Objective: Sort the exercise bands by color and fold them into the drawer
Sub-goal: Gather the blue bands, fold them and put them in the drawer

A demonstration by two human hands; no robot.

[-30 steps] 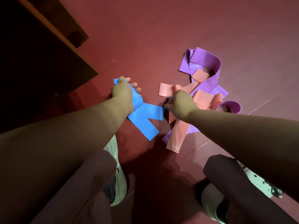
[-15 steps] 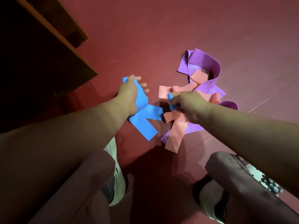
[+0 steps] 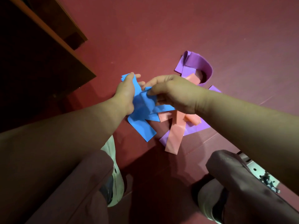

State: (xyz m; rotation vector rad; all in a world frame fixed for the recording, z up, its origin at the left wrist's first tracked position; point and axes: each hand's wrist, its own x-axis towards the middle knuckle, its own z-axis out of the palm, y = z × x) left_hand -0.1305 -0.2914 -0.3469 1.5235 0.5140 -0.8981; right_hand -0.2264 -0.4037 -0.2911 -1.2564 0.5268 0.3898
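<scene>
A blue exercise band (image 3: 142,122) hangs in loose folds just above the red floor, in the middle of the view. My left hand (image 3: 125,92) grips its upper end, with blue showing past the fingers. My right hand (image 3: 174,92) pinches another fold of the same blue band between thumb and fingers, close beside the left hand. Under and behind my right hand lies a tangle of pink bands (image 3: 175,135) and purple bands (image 3: 197,63) on the floor. Part of that pile is hidden by my right wrist.
A dark wooden cabinet (image 3: 48,50) fills the upper left, its inside too dark to read. My knees and white shoes (image 3: 115,180) are at the bottom. A white metal piece with holes (image 3: 257,172) lies at the lower right.
My right hand has left the pink pile and moved left with a piece of the blue band, meeting my left hand. The blue band is now bunched between both hands.
</scene>
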